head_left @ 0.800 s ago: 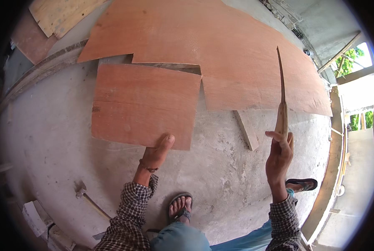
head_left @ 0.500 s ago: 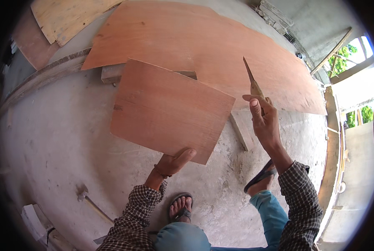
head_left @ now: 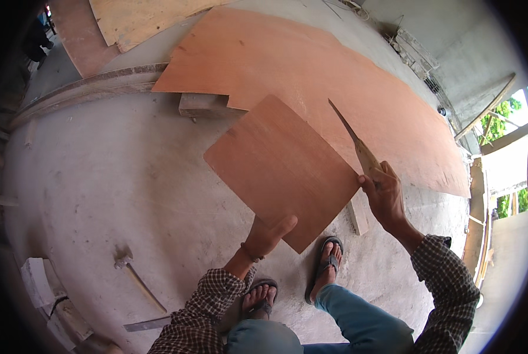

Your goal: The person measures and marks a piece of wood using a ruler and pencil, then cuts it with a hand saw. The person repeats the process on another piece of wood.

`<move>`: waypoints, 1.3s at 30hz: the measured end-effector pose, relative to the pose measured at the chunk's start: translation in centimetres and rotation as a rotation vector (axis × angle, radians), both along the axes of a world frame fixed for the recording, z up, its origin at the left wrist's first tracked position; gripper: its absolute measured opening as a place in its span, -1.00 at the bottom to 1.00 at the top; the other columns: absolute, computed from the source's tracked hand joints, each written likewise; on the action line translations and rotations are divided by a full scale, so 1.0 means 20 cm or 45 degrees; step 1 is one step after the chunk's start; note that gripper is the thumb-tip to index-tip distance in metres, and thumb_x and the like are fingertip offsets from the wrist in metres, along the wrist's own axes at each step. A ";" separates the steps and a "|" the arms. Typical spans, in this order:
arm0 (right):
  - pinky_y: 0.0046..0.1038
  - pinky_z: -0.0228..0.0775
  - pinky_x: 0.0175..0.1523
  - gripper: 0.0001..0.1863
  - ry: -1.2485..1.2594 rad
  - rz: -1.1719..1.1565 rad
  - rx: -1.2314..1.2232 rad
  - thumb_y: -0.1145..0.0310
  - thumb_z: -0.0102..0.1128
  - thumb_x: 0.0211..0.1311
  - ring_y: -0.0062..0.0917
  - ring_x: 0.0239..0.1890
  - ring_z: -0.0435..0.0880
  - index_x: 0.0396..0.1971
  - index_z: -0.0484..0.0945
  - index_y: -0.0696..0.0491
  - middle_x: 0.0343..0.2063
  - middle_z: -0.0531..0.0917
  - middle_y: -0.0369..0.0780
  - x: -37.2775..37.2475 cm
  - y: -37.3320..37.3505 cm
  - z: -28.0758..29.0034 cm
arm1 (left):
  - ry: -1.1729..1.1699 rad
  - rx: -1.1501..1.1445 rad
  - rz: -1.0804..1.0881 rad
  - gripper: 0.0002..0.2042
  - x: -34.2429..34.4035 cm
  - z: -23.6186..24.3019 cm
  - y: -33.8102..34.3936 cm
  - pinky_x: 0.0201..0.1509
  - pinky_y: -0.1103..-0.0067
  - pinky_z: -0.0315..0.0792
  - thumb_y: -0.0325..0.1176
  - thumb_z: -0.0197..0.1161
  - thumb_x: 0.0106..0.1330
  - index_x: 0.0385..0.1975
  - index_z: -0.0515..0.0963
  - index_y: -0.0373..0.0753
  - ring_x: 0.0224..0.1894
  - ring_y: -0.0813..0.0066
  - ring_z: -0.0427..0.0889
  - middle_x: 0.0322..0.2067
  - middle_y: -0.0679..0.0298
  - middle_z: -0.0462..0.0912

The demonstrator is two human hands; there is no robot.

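A cut piece of reddish plywood (head_left: 284, 171) is held up above the floor, tilted with one corner pointing away from me. My left hand (head_left: 270, 236) grips its near edge, thumb on top and fingers hidden beneath. In my right hand (head_left: 386, 197) is a handsaw (head_left: 367, 158) with a wooden handle and a narrow, tapering blade, which points up and to the left. The right thumb meets the plywood's right corner. Beyond the piece, a large reddish plywood sheet (head_left: 311, 76) with a notched near-left edge lies propped on a timber block (head_left: 205, 105).
A hammer (head_left: 146, 289) and a flat metal strip (head_left: 147, 324) lie at lower left, near a pale block (head_left: 36, 282). Another timber (head_left: 358, 218) pokes out below the large sheet. More boards (head_left: 146, 20) lie far left, by a raised curb (head_left: 92, 85). Someone's dark-clad legs (head_left: 36, 41) show there.
The plywood piece has turned clockwise and moved right. My right thumb now meets its corner, where the hand was apart before. My right foot has shifted left, closer to the other.
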State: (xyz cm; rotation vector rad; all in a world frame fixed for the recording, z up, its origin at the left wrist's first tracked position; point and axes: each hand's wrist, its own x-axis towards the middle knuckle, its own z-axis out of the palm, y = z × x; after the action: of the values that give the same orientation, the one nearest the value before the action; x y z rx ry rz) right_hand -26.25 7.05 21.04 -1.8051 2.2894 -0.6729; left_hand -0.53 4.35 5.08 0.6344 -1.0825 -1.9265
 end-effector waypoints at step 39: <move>-0.43 0.15 -0.77 -0.44 -1.271 -1.487 -0.506 -0.20 0.18 0.43 -0.45 -0.82 0.43 -0.41 0.59 0.07 -0.66 0.54 -0.18 -1.32 0.15 -0.68 | -0.606 0.623 -0.189 -0.36 -0.85 0.30 -0.56 0.38 0.38 0.36 0.00 0.36 0.43 0.34 0.44 -0.33 0.31 0.34 0.52 0.27 0.17 0.58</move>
State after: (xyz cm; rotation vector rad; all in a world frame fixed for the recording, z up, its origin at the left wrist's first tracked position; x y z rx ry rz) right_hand -52.57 10.04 7.49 0.1861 2.2091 -1.7117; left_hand -17.58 -6.91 11.14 1.3701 -0.9499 -2.2539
